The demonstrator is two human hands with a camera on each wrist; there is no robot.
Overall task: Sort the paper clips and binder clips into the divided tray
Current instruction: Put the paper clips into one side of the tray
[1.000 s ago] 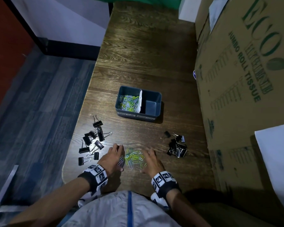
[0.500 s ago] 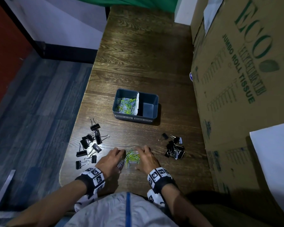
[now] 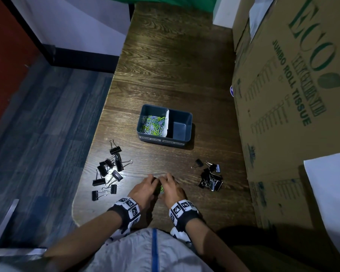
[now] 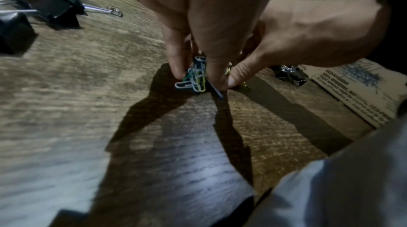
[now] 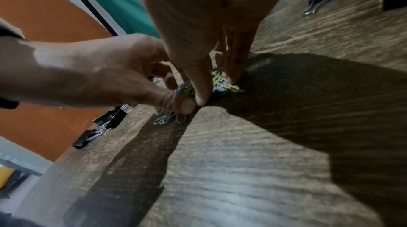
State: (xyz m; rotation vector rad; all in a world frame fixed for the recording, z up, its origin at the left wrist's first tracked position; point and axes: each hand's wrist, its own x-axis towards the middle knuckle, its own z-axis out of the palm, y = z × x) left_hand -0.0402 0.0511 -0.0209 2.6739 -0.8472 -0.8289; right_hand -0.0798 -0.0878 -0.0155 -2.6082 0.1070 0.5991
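On the bench (image 3: 165,75), both hands pinch the paper clips (image 4: 196,77); squeeze the bunch tight before lifting to the tray (image 3: 182,141).

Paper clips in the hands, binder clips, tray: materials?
Paper clips: wire with green, blue and pale coloured coating, probably plastic over metal.
Binder clips: matte black bodies, likely painted steel, with shiny silver wire handles.
Tray: smooth dark blue-grey, rounded corners, looks like moulded plastic; its white divider's material is unclear.
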